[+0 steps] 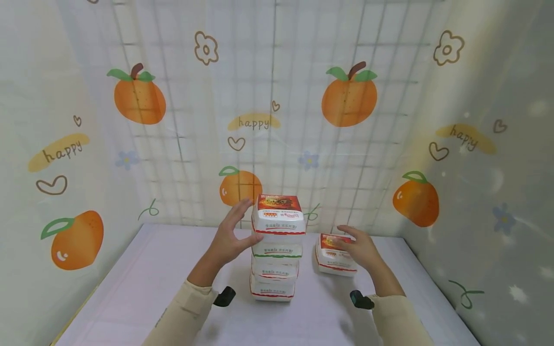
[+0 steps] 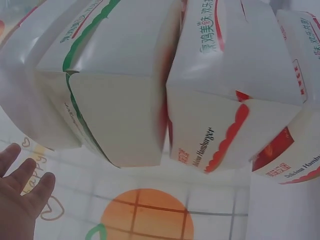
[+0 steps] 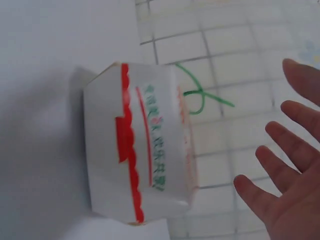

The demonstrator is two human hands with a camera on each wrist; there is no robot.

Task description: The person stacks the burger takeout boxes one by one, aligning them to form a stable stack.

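Cream sleeves point(image 1: 182, 312) rise from the bottom edge. Bench point(image 1: 143, 278) spreads at lower left; next, the left hand point(image 1: 227, 242), fingers apart, flanks the stack of four boxes point(image 1: 277, 250) at lower centre, contact unclear. Across a gap, lower right, the single box point(image 1: 335, 262) lies beneath the right hand point(image 1: 359, 247), fingers spread.

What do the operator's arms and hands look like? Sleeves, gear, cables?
Left hand and right hand: both bare, no gloves or rings visible. Left sleeve and right sleeve: long, cream-beige. A small, dark, blocky device juts from each wrist: left device, right device. No cables visible.
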